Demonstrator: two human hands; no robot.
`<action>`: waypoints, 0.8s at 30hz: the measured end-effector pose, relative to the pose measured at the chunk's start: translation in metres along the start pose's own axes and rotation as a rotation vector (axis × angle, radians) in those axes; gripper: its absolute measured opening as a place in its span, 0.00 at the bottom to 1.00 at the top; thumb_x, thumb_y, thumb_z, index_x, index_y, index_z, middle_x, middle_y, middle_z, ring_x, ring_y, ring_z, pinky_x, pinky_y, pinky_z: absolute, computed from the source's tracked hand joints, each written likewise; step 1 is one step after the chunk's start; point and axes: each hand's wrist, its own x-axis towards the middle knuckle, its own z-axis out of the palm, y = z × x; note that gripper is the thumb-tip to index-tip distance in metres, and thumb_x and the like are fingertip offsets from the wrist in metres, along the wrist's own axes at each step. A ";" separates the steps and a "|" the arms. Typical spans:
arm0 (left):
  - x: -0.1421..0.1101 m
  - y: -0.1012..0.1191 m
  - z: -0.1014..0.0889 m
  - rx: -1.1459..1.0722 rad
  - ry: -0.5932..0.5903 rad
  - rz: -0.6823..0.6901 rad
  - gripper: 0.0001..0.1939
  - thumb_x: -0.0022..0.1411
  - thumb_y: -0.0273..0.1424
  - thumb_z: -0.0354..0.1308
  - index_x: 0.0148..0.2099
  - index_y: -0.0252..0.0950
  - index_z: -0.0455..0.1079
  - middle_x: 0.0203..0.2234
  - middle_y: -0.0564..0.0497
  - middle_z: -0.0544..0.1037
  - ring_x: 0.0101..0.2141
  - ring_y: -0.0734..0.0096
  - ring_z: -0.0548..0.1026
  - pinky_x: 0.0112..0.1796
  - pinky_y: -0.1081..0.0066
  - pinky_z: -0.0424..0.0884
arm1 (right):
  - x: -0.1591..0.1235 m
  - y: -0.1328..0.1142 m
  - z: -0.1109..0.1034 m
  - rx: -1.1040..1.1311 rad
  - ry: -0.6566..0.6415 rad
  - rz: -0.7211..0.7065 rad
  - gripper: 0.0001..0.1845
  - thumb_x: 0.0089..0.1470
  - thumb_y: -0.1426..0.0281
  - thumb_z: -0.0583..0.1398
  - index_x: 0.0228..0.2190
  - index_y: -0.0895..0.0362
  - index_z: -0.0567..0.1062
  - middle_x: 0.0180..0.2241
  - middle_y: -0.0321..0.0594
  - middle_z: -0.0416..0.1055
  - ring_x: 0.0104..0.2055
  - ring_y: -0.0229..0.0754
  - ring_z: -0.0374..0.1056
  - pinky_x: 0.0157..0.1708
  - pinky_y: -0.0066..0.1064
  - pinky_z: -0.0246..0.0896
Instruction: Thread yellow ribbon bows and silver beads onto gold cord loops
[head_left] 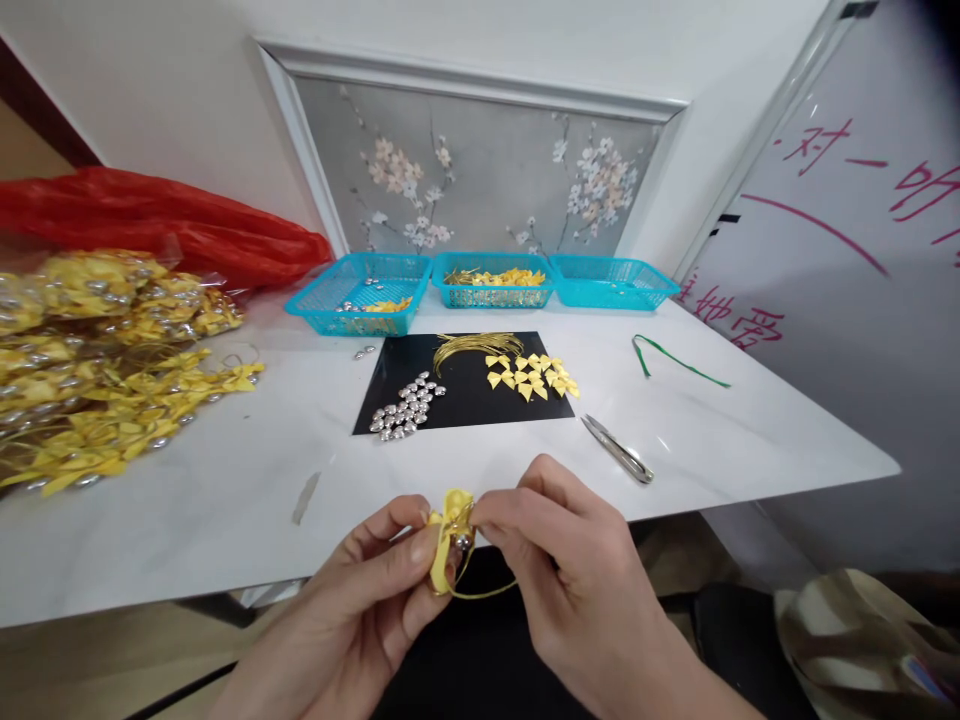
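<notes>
Just off the table's front edge, my left hand [375,585] pinches a small yellow ribbon ornament [444,550] with silver beads on it. My right hand [559,555] has its thumb and index finger closed at the ornament's right side, where a thin gold cord [484,596] loops below the fingers. Whether those fingertips grip the cord or the ribbon is hidden. Beyond the hands, a black mat [465,400] bears a pile of silver beads [405,408], a bundle of gold cords [476,345] and several yellow ribbon pieces [531,375].
Metal thread snips [619,450] lie right of the mat, with a green tie [679,362] farther back. Three blue baskets [360,322] line the wall. Bagged yellow ornaments [112,370] and red plastic [165,225] crowd the left. A whiteboard [847,260] stands at right.
</notes>
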 end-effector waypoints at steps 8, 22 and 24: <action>0.003 -0.004 -0.010 -0.007 -0.080 -0.008 0.12 0.48 0.11 0.68 0.31 0.33 0.80 0.25 0.50 0.82 0.27 0.70 0.83 0.30 0.77 0.82 | 0.000 0.004 -0.003 0.013 -0.047 -0.020 0.20 0.62 0.82 0.52 0.41 0.54 0.79 0.29 0.34 0.57 0.27 0.36 0.59 0.25 0.27 0.56; 0.002 -0.001 -0.012 0.038 -0.147 -0.018 0.10 0.46 0.15 0.72 0.31 0.31 0.81 0.26 0.49 0.81 0.26 0.71 0.81 0.29 0.76 0.81 | 0.007 0.010 -0.008 0.084 -0.120 -0.081 0.18 0.63 0.82 0.53 0.39 0.55 0.80 0.29 0.34 0.58 0.28 0.35 0.61 0.26 0.26 0.57; 0.000 -0.001 -0.012 0.049 -0.153 -0.018 0.10 0.47 0.15 0.72 0.30 0.32 0.81 0.25 0.49 0.81 0.25 0.72 0.80 0.29 0.77 0.81 | 0.007 0.010 -0.008 0.082 -0.127 -0.078 0.18 0.63 0.82 0.53 0.40 0.54 0.80 0.29 0.34 0.59 0.29 0.35 0.62 0.26 0.26 0.58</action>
